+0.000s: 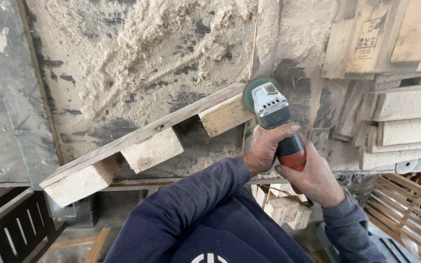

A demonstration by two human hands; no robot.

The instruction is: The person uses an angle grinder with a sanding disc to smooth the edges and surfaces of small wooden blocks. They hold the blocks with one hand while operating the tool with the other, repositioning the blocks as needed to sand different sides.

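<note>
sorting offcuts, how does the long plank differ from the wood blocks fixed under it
The long plank is thin, grey and weathered, running slanted across the bench; the wood blocks are short, thick and pale, with fresh-looking faces. The plank is one continuous strip; the blocks are three separate pieces spaced along it. Both are bare wood, joined together.

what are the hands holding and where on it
Both hands grip an angle grinder: the left hand around its grey-black body, the right hand around the red rear handle.
</note>
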